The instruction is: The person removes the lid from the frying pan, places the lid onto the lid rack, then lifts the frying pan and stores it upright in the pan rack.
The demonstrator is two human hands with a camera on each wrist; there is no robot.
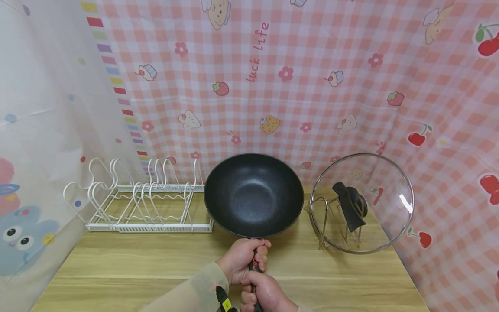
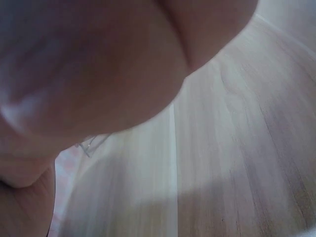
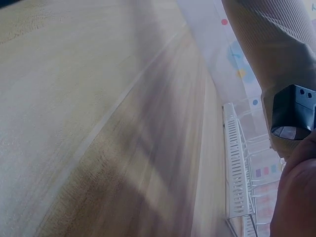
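A black wok (image 1: 253,199) is in the middle of the head view, its inside turned toward me and its handle (image 1: 254,264) pointing back at me. My left hand (image 1: 244,259) grips the handle close to the pan. Just behind it, nearer to me, my right hand (image 1: 267,291) grips the handle's lower end, the two hands touching. The left wrist view is mostly filled by the left hand (image 2: 98,74), blurred, over the wooden table. At the right edge of the right wrist view, part of a hand (image 3: 298,197) and a sleeve show; the wok is outside that view.
Left of the wok stands a white wire rack (image 1: 165,228) with upright loops. At the right, a glass lid (image 1: 390,203) with a black knob leans in a small metal wire stand (image 1: 322,221). Patterned cloth (image 1: 249,99) hangs behind the wooden table (image 1: 156,264).
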